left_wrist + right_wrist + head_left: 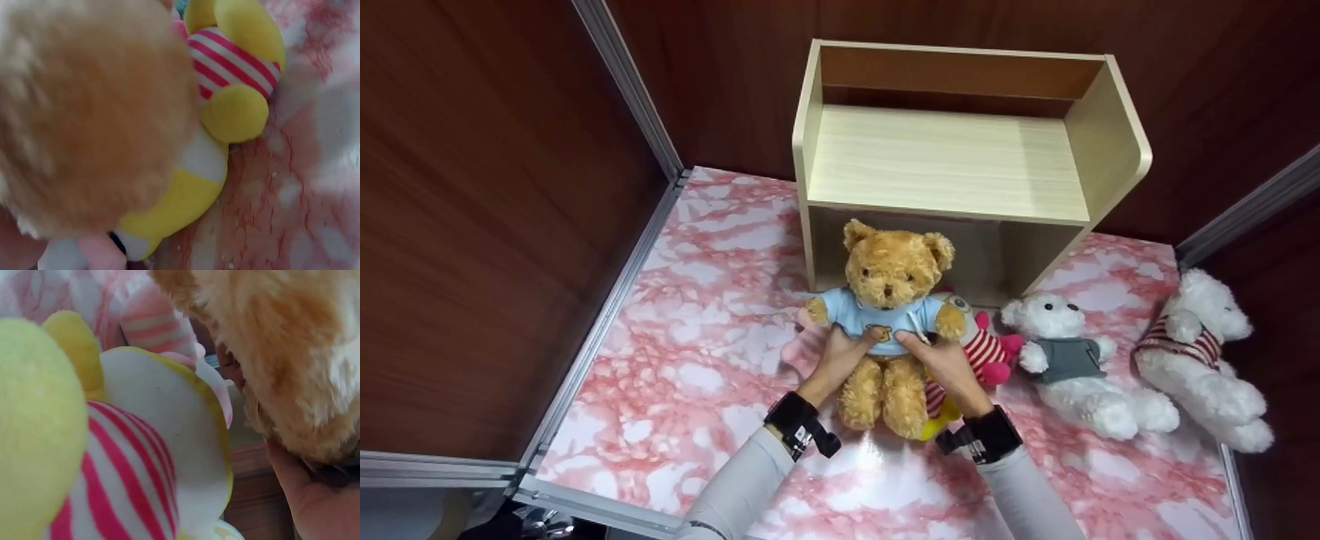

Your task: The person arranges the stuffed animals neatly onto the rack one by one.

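Both hands hold a brown teddy bear (889, 266) in a light blue shirt in front of the shelf unit's lower opening. The left hand (840, 358) grips one side of its waist, and the right hand (947, 366) grips the other. Both thumbs lie over the shirt's front, while the fingers behind the bear are hidden. In the left wrist view, blurred teddy bear fur (95, 118) covers much of the picture. The right wrist view shows part of the right hand (315, 500) against the fur. Behind the bear, partly covered, lies a yellow plush toy (242, 115) with pink-and-white stripes.
A pale wooden shelf unit (949, 161) stands against the back wall. To the right lie a white bear in a grey shirt (1069, 360) and a white bear in a striped shirt (1200, 360). A pink plush toy (801, 352) peeks out at the left on the marbled floor (697, 375).
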`<action>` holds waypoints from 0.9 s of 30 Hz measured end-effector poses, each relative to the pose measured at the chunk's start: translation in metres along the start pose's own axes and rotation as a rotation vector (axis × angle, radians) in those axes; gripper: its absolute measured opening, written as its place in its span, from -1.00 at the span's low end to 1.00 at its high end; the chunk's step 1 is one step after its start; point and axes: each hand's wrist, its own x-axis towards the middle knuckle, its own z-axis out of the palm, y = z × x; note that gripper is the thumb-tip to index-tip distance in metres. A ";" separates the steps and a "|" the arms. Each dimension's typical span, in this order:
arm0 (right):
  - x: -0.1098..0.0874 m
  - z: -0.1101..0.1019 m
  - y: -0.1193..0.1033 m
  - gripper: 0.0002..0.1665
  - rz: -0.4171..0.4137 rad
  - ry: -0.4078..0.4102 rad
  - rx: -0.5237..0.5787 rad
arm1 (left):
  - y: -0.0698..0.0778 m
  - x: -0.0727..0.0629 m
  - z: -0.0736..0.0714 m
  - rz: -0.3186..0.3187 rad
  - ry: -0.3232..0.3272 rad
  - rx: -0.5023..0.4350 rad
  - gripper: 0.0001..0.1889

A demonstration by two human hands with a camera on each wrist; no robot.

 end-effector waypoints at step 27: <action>0.035 -0.051 -0.010 -0.47 0.137 -0.045 0.128 | -0.004 0.031 -0.002 -0.084 -0.188 -0.106 -0.33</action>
